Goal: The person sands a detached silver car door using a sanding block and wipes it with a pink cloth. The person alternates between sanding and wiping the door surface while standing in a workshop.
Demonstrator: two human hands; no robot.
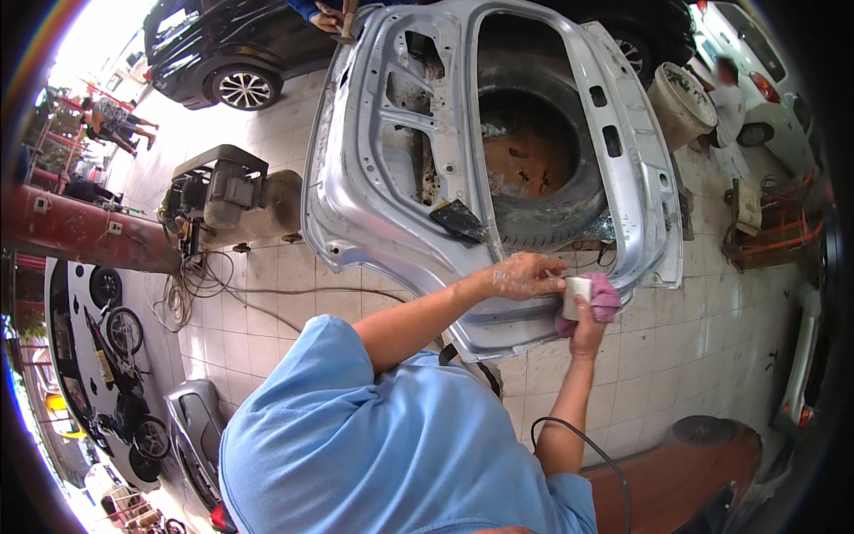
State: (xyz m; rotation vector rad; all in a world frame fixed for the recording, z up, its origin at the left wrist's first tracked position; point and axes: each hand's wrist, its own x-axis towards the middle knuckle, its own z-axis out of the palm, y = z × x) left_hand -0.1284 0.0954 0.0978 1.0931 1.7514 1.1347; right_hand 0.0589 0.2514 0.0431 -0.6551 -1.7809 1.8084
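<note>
A silver car door shell (463,258) lies flat before me, its bare inner side up. Over its near edge, my right hand (587,331) grips a small white block (577,290) together with a bunched purple cloth (606,299), thumb across the block. My left hand (527,275), smeared with whitish dust, reaches in from the left. Its fingers are apart, and the tips come close to the block; whether they touch it I cannot tell. A dark, flat scraper-like piece (459,220) rests on the door frame beyond my left hand.
Through the window opening a tire (534,218) shows beneath the door. An air compressor (233,198) stands left, with a hose (267,291) across the tiles. A white bucket (683,102) is at right. Another person's hand (327,20) holds a tool at the door's far edge.
</note>
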